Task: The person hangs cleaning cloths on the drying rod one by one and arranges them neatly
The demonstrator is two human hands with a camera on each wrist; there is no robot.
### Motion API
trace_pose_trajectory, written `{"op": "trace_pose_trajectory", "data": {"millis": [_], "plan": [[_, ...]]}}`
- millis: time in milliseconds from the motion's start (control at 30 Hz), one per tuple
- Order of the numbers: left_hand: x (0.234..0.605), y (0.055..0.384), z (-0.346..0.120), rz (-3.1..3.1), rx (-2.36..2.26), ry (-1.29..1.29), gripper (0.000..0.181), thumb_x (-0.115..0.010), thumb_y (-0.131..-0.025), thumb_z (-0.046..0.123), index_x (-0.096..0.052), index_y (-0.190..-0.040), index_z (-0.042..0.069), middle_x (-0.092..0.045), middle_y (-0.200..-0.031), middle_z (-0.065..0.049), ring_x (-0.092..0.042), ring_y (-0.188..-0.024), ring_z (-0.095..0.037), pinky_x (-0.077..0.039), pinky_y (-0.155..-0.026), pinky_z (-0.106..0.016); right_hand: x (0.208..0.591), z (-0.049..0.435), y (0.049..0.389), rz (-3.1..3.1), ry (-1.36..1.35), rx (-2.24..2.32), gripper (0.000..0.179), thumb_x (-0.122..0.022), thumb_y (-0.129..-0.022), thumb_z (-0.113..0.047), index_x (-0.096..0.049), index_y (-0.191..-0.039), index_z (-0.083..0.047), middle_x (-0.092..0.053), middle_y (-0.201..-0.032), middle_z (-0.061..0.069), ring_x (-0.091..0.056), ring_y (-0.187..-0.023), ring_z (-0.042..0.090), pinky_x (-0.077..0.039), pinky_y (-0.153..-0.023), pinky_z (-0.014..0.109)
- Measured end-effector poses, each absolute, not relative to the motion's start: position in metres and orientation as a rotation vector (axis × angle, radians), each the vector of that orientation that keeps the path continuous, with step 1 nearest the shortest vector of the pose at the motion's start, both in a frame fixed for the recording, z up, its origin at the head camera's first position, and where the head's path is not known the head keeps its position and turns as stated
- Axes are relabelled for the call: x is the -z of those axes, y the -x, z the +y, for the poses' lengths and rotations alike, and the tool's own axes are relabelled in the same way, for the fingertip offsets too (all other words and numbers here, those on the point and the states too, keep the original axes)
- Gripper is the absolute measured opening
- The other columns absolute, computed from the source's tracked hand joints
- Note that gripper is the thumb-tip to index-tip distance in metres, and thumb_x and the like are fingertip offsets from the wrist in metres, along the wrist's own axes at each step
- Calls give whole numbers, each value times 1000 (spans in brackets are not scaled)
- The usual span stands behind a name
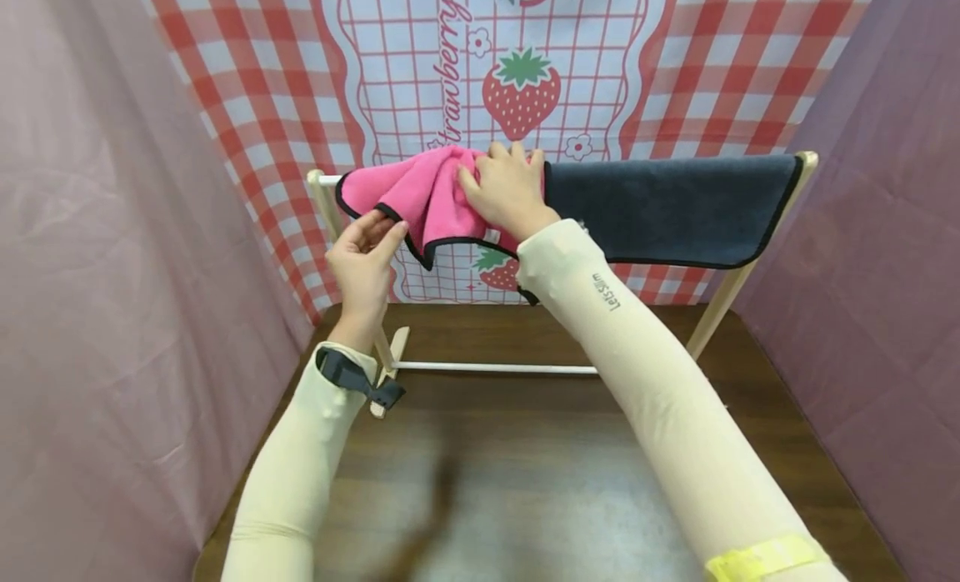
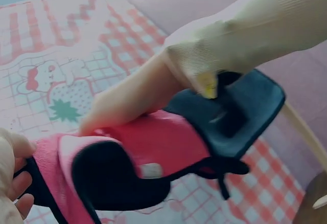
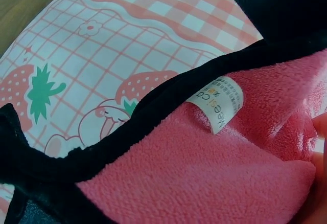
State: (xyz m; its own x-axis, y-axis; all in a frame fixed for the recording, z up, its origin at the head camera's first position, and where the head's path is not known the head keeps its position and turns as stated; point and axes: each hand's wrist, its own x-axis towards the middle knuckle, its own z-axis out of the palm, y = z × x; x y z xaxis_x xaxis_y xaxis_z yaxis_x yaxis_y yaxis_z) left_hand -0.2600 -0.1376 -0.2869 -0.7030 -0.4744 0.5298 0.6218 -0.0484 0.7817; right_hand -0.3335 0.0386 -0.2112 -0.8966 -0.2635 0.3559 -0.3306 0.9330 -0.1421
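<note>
A pink towel [image 1: 446, 190] with black edging hangs bunched and folded over the left part of the rack's top bar. My left hand [image 1: 365, 261] pinches its black-edged front between thumb and fingers. Higher up, my right hand [image 1: 510, 186] holds the towel at the bar, the fingers reaching over the top; part of the cloth is hidden behind that hand. A white label [image 3: 219, 101] shows on the pink side in the right wrist view. Beside it, a dark grey towel [image 1: 667, 211] lies flat over the bar's right part.
The wooden rack [image 1: 723, 311] has a white lower bar [image 1: 495, 368] and stands on a brown table [image 1: 525, 474]. Behind it hangs a red-and-white checked strawberry cloth [image 1: 720, 57]. Pinkish curtains [image 1: 112, 257] close off both sides.
</note>
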Motion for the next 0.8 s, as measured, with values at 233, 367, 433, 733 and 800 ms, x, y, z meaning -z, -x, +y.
{"op": "trace_pose_trajectory", "data": {"millis": [233,367,433,733,800], "plan": [[262,269,-157,-1537,1806,101,31,-77,-79,-8,-69,-109,-13,-67,-73,10,-64,-69,-2,-55,-69,-16,211,45,331,-2728,-514,-349,55,-38,-103,-46,-52,-145,-14,-51,-136,15,-39,-127,35,-21,-110,58],[248,273,-163,-1581,1795,137,31,-75,-80,-11,-69,-110,-14,-67,-71,12,-63,-66,-2,-55,-67,-16,209,50,329,-2686,-553,-437,52,-42,-103,-43,-52,-145,-15,-49,-140,15,-38,-129,35,-23,-109,55],[242,276,-166,-1621,1775,153,32,-75,-81,-11,-69,-112,-14,-67,-70,13,-63,-67,-2,-55,-66,-16,207,53,328,-2644,-559,-526,49,-46,-102,-40,-52,-145,-15,-48,-142,13,-37,-130,34,-23,-109,53],[219,280,-177,-1777,1812,119,35,-74,-84,-4,-67,-118,-11,-67,-74,9,-64,-69,-5,-55,-70,-18,188,89,321,-2360,-546,-936,43,-56,-96,-19,-57,-138,-8,-57,-125,14,-47,-117,30,-34,-100,41],[216,281,-181,-1773,1852,116,36,-74,-84,-5,-67,-118,-11,-67,-73,7,-64,-66,-6,-55,-68,-18,182,100,318,-2331,-520,-1033,42,-56,-96,-17,-59,-136,-7,-61,-114,13,-55,-107,26,-41,-92,33]]}}
